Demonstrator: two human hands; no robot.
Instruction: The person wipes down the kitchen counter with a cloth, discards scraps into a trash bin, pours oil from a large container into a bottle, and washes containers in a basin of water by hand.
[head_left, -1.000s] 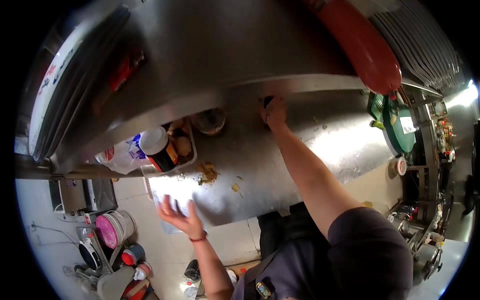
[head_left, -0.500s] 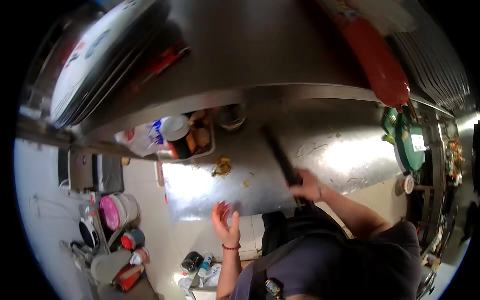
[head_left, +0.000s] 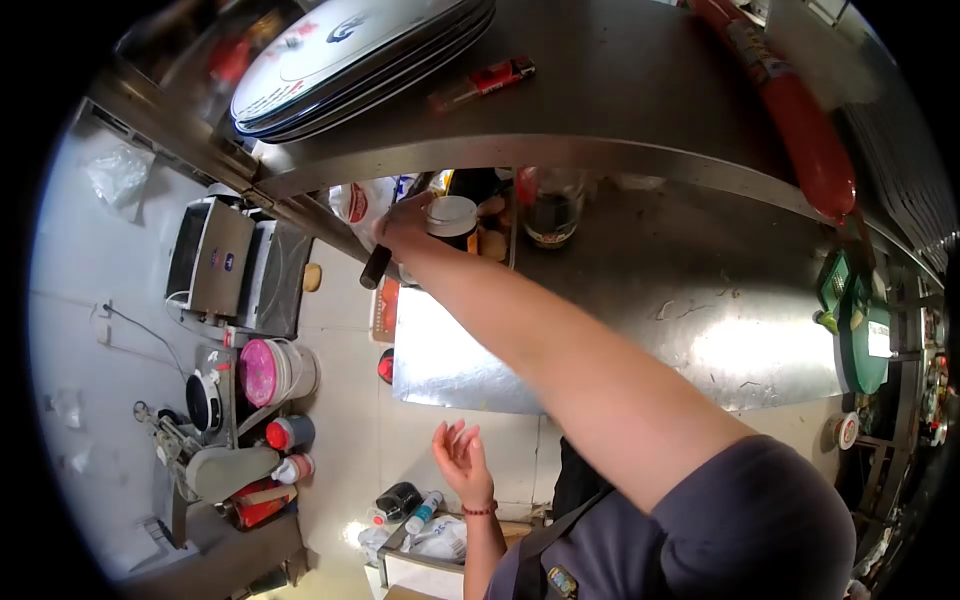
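Observation:
My right hand point(head_left: 405, 225) is stretched across to the far left, beside the container under the shelf. Its fingers are wrapped round what looks like a knife, whose dark round handle point(head_left: 375, 268) sticks out below the hand; the blade is hidden. Close to that hand stand a white-lidded jar point(head_left: 452, 216) and a white printed plastic bag point(head_left: 358, 204). My left hand point(head_left: 463, 465) is raised in front of the metal worktop point(head_left: 740, 340), fingers curled loosely and apart, holding nothing. My right forearm covers part of the worktop.
A metal shelf point(head_left: 620, 100) overhangs the worktop, carrying stacked plates point(head_left: 350, 60), a lighter point(head_left: 500, 75) and a red sausage-shaped packet point(head_left: 800, 130). A glass jar point(head_left: 551, 210) stands beneath it. Buckets point(head_left: 290, 370) are at left, a green board point(head_left: 862, 340) at right.
My right hand has swung from the worktop's front edge to the far left beside the container, carrying the dark long thing. My left hand stays open. The view has shifted leftward.

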